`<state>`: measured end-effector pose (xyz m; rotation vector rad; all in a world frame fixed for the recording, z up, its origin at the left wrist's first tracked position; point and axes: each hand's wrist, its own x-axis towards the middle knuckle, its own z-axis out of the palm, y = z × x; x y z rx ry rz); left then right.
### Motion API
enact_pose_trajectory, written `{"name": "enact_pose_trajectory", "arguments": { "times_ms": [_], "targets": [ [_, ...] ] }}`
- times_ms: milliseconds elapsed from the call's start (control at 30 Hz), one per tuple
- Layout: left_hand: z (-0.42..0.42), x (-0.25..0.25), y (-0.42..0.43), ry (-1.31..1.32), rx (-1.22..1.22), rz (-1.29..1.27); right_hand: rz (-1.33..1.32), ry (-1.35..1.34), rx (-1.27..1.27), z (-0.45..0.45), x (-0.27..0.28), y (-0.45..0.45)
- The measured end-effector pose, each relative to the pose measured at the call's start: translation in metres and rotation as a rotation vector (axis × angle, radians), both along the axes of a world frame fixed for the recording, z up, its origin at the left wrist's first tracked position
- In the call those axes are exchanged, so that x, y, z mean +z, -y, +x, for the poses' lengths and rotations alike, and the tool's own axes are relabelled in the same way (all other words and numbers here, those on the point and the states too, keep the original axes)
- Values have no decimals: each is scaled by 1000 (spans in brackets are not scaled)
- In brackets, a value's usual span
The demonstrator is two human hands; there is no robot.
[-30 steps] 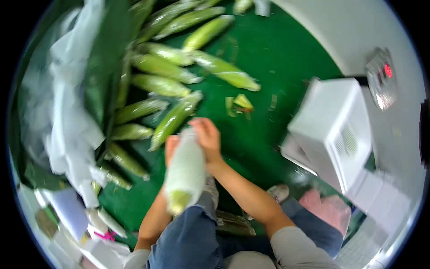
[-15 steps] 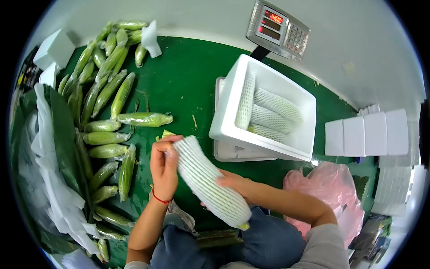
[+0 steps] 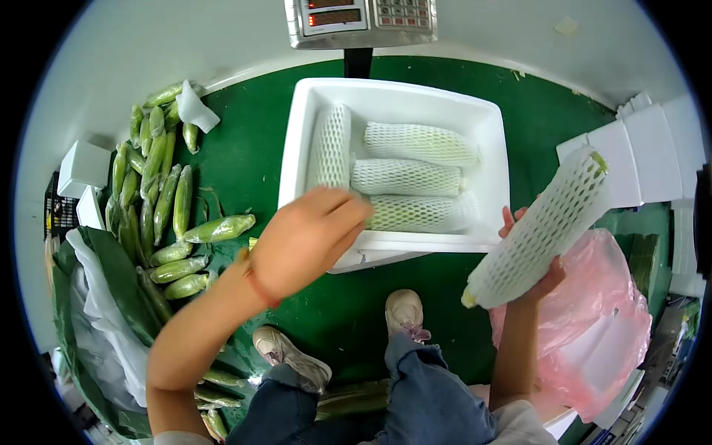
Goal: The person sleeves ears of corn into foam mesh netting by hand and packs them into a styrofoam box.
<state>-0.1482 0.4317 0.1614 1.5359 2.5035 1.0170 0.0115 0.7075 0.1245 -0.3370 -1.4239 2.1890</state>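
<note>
My right hand point(image 3: 550, 279) is wrapped round an ear of corn in a white foam net point(image 3: 541, 230), tilted at the right, beside the box. My left hand point(image 3: 315, 226), with a red string at the wrist, is over the near left rim of the white foam box point(image 3: 400, 243). Its fingers are bent and blurred, close to one netted ear point(image 3: 423, 213); whether they touch it is unclear. More netted ears lie in the box: one upright along the left side point(image 3: 331, 144), others lying crosswise point(image 3: 419, 143).
Several film-wrapped ears of corn point(image 3: 219, 229) lie on the green floor point(image 3: 252, 133) at the left, by a green bag with white sheets point(image 3: 111, 311). A scale display point(image 3: 363, 22) stands behind the box. A pink plastic bag point(image 3: 586, 319) and white boxes point(image 3: 619, 159) are at the right.
The view has turned toward the box. My right hand has carried the netted ear to the right; my left hand has let go of it and moved over the box's rim.
</note>
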Motion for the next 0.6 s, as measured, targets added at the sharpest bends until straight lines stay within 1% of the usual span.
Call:
{"name": "enact_pose_trajectory", "arguments": {
  "times_ms": [33,67,133,200,300,333,400,500,567,600],
  "targets": [
    [-12,-9,-23,-96,-26,-153,17,8,-28,1,-4,-4],
    [-22,-21,-43,-214,-27,-405,35,12,-56,1,-9,-7],
    [-42,-48,-80,-371,3,-745,26,6,-69,3,-20,-14],
    [-56,-74,-111,-231,-99,-1145,-31,-1,-54,4,-32,-21],
    [-68,-103,-121,-189,35,-1056,-151,48,-97,2,-35,-22],
    [-72,-103,-120,-153,-5,-1091,-212,23,-31,5,-39,-26],
    [-88,-96,-121,-92,-56,-1144,-185,22,13,5,-41,-29],
    [-94,-66,-122,-283,-235,-775,-194,-15,18,-2,-44,-35],
    [-90,-56,-136,-330,-140,-384,-246,12,-21,9,-44,-25],
    [-85,-63,-143,-359,-197,-401,-253,30,-23,10,-42,-24]
  ]
}}
